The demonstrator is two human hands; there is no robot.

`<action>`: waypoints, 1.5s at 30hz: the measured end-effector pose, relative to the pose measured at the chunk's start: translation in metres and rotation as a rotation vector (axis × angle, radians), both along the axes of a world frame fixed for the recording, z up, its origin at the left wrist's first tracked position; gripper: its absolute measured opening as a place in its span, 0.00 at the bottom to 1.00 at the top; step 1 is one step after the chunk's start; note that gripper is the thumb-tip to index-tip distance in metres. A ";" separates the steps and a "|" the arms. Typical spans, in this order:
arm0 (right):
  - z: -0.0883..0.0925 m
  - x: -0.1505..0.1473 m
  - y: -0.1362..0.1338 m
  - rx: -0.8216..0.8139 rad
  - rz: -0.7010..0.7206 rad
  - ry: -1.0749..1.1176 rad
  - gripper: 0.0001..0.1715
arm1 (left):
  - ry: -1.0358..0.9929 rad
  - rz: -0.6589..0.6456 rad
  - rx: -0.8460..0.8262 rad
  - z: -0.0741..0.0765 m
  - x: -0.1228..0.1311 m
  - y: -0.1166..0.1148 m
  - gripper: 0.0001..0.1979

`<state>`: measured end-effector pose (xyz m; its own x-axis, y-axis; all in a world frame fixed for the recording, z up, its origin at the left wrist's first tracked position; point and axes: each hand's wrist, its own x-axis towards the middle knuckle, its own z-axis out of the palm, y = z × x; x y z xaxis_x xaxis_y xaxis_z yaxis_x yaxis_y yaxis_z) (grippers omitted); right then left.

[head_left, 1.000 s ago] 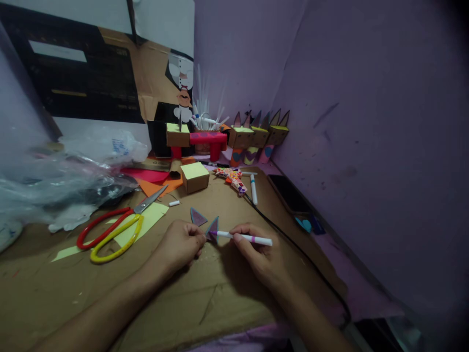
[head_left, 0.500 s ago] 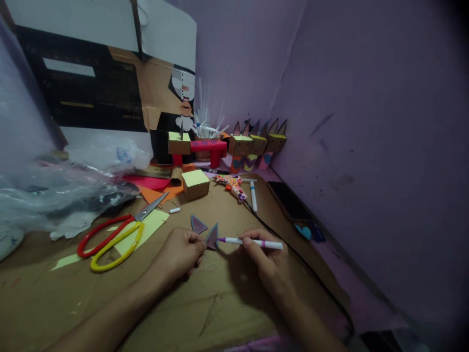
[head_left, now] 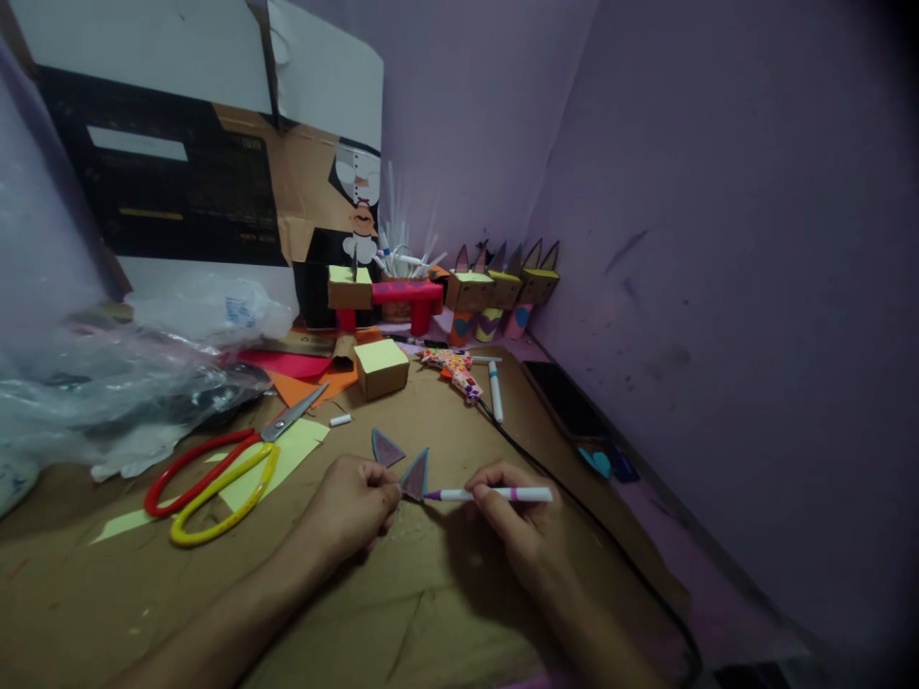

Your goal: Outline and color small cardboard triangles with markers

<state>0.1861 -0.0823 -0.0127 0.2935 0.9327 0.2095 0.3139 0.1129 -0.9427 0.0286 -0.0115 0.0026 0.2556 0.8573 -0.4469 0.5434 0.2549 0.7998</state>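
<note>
A small triangle (head_left: 414,477), purple-grey with a blue edge, is pinched at its lower left corner by my left hand (head_left: 357,502). My right hand (head_left: 513,507) holds a white marker (head_left: 527,495) with a purple tip, which points left and meets the triangle's lower right side. A second triangle of the same colours (head_left: 387,449) lies flat just behind the first. Beyond it sits a small cardboard box (head_left: 382,374) with a pale yellow top. A white cap (head_left: 340,420) lies left of the box.
Scissors (head_left: 262,459) with red and yellow handles lie on yellow paper at the left, beside a plastic bag (head_left: 144,373). A patterned glue gun (head_left: 459,371) trails a black cable rightward past my right hand. Behind stand eared box figures (head_left: 470,292); a phone (head_left: 567,397) lies right.
The whole view has shifted slightly, so the items on the table appear a little lower. Both hands keep their grip, and the marker tip stays at the triangle's right side, nearer its lower corner.
</note>
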 end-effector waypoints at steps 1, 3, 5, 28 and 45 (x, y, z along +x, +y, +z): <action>-0.001 0.000 0.000 -0.001 -0.007 0.017 0.11 | 0.001 0.006 -0.004 0.001 0.000 0.000 0.06; -0.002 0.000 0.000 -0.001 -0.003 0.012 0.11 | -0.003 0.016 -0.010 0.002 0.001 -0.001 0.06; -0.002 0.000 0.000 -0.001 0.018 -0.002 0.10 | -0.009 0.016 -0.005 0.002 0.001 -0.001 0.07; -0.005 0.004 0.001 0.273 -0.116 0.150 0.11 | -0.404 0.242 0.266 0.013 -0.018 0.005 0.12; 0.018 -0.023 0.043 0.120 0.130 0.353 0.14 | -0.486 0.057 0.266 0.006 -0.011 -0.008 0.13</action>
<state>0.1627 -0.0391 0.0055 0.2476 0.9420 0.2267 -0.0515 0.2464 -0.9678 0.0178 -0.0196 0.0084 0.3282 0.9430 -0.0554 0.0876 0.0280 0.9958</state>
